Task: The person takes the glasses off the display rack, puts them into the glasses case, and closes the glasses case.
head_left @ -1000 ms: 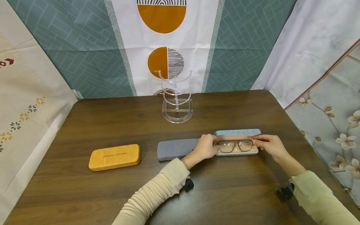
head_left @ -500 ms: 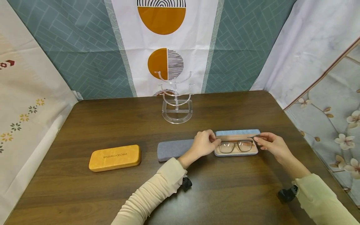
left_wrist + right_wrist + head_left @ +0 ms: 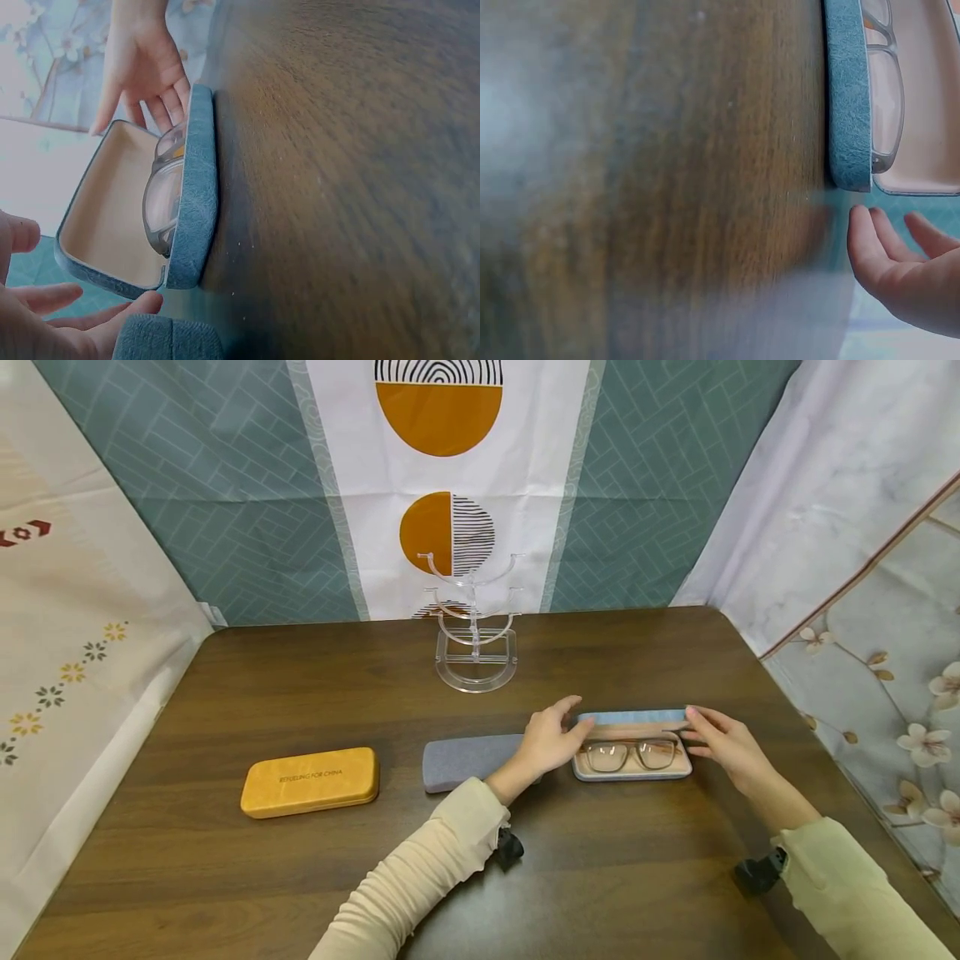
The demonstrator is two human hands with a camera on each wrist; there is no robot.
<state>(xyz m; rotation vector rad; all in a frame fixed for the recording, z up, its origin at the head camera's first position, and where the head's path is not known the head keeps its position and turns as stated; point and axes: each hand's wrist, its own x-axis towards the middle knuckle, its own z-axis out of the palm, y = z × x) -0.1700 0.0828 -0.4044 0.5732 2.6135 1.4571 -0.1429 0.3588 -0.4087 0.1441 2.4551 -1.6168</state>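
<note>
A blue eyeglass case [image 3: 633, 777] lies with its lid [image 3: 633, 718] raised on the right part of the table. Inside, a pair of glasses [image 3: 163, 199] with a grey frame rests on the pale lining. At the case's left end is my left hand [image 3: 551, 743], thumb and fingers spread apart and holding nothing. My right hand [image 3: 727, 747] is at the right end, its thumb by the lid's corner and its fingers extended. Seen from the right wrist, those fingers [image 3: 862, 232] sit just beyond the end of the case, with nothing between them.
A closed grey-blue glasses case [image 3: 467, 762] lies left of the open one, partly behind my left forearm. Farther left is a closed yellow case [image 3: 311, 783] with lettering. A clear tiered display stand [image 3: 476, 686] stands at the table's back, before a patterned cloth.
Both hands let go of the glasses, which now lie lower in the case. My left fingers spread, and the right hand moved to the lid's right corner.
</note>
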